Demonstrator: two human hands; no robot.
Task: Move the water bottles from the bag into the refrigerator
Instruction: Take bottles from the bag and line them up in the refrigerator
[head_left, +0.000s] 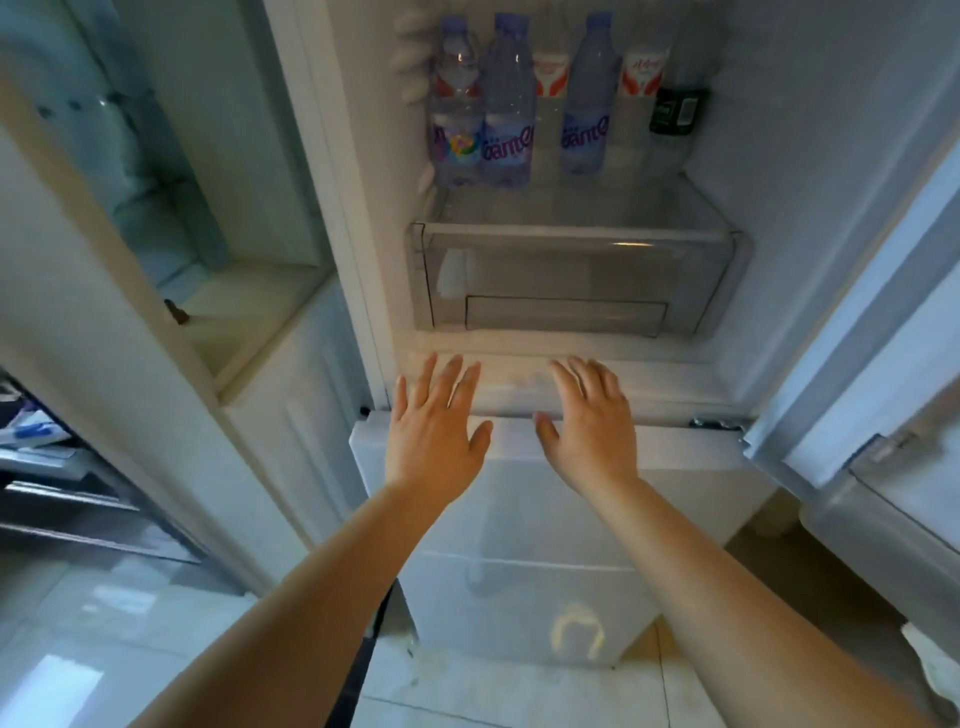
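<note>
The refrigerator (810, 156) stands open in front of me. Three clear water bottles with purple labels (506, 104) stand upright on its shelf, two at the left touching and one (587, 98) further right. My left hand (436, 426) and my right hand (592, 426) reach forward side by side, palms down with fingers spread, in front of the sill below the clear crisper drawer (576, 270). Neither hand holds anything. No bag can be seen.
Behind the water bottles stand two white cartons with red marks (641, 73) and a dark-labelled bottle (675, 111). The open refrigerator door (883, 364) hangs at the right. A white cabinet niche (249, 291) is at the left. Pale floor tiles lie below.
</note>
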